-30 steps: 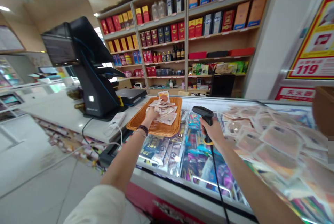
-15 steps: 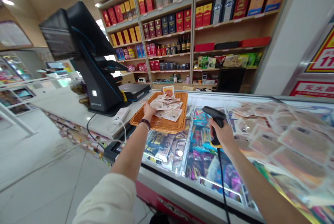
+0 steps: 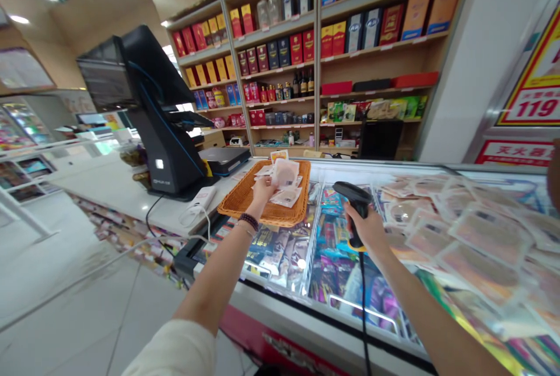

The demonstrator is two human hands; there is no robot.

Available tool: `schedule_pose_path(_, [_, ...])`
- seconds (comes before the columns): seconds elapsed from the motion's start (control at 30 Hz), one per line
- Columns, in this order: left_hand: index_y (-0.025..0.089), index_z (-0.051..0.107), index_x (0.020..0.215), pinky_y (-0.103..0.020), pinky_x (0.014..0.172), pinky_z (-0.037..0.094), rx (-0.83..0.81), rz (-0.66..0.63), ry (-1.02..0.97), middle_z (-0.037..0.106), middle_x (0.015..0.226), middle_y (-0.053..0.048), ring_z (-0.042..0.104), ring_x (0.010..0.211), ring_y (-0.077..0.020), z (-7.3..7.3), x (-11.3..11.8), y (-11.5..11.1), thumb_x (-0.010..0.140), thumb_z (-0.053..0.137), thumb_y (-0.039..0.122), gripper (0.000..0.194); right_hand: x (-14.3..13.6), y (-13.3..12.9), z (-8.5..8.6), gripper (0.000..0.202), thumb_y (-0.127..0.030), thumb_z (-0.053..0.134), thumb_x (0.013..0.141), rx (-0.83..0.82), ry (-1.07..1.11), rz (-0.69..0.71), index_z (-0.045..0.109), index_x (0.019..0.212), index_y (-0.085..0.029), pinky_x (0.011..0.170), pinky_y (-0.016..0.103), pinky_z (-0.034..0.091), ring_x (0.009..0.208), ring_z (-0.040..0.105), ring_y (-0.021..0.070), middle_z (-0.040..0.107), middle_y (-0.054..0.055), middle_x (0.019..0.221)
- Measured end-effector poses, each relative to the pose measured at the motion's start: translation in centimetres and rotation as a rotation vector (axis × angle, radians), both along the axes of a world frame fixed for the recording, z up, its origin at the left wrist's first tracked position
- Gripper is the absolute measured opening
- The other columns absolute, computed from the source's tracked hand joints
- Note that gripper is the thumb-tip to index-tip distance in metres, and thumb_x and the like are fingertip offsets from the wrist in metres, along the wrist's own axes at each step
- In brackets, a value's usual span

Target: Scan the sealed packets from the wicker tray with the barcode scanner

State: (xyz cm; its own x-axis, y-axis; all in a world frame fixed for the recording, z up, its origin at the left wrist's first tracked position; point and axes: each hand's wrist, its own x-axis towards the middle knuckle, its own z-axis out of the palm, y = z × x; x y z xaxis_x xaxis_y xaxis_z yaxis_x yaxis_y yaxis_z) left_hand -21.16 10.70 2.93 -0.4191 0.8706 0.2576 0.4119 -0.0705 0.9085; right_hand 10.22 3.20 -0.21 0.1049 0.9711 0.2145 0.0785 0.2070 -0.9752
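Observation:
My left hand [image 3: 264, 190] is closed on the edge of a flat clear packet [image 3: 286, 173], lifted over an orange wicker basket [image 3: 245, 205]. More flat packets [image 3: 289, 196] lie inside that basket, which rests on the glass top of a chest freezer. My right hand [image 3: 365, 225] is wrapped around the grip of a black and yellow barcode scanner [image 3: 353, 192], held above the glass to the right of the basket. The scanner's head points left and its cord [image 3: 363, 306] hangs down.
Many similar packets [image 3: 481, 236] are spread over the glass on the right. At left stands a cash register [image 3: 170, 154] on a white counter [image 3: 87, 180], beside a black flat device [image 3: 225, 157]. Shelves of boxes [image 3: 271, 61] fill the back. Ice cream packs show under the freezer glass.
My left hand has raised a packet from the pile and moved slightly right with it. The scanner stays in my right hand, and the whole view has shifted a little.

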Motion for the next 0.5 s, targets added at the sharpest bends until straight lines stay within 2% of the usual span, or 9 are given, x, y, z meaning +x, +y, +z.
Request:
schedule_pose_path(0.13, [0.015,0.068,0.08,-0.032,0.075,0.061,0.134,-0.194,-0.398,0.075,0.076,-0.005,0.074,0.07,-0.0188,0.7,5.3,-0.3,0.071,0.08,0.013,0.015,0.0,-0.3,0.3,0.045,-0.066,0.069,0.075,0.046,-0.036,-0.001,0.054,0.061,-0.026,0.043,0.031,0.044,0.038,0.053,0.017,0.057,0.0,0.045])
schedule_pose_path(0.27, [0.014,0.069,0.082,-0.031,0.076,0.06,0.173,-0.299,-0.545,0.076,0.081,-0.006,0.073,0.072,-0.0173,0.4,9.4,-0.3,0.066,0.086,0.013,0.023,0.1,-0.6,0.5,0.047,-0.066,0.066,0.078,0.076,-0.075,0.009,0.053,0.057,-0.026,0.045,0.031,0.045,0.038,0.052,0.0169,0.056,0.002,0.044])
schedule_pose_path(0.37, [0.015,0.067,0.079,-0.029,0.071,0.06,0.139,-0.294,-0.586,0.074,0.072,-0.005,0.071,0.066,-0.0157,-0.3,10.5,-0.1,0.063,0.089,0.016,0.028,0.1,-0.8,0.6,0.049,-0.067,0.064,0.079,0.08,-0.095,0.006,0.053,0.056,-0.026,0.046,0.031,0.045,0.038,0.053,0.017,0.056,0.002,0.043])
schedule_pose_path(0.5, [0.015,0.065,0.077,-0.027,0.065,0.059,0.14,-0.305,-0.6,0.072,0.066,-0.003,0.067,0.058,-0.0132,-0.6,10.4,-0.1,0.058,0.093,0.02,0.035,0.0,-0.9,0.8,0.049,-0.071,0.066,0.075,0.074,-0.085,0.014,0.053,0.058,-0.026,0.045,0.031,0.045,0.037,0.054,0.0176,0.055,0.0,0.042])
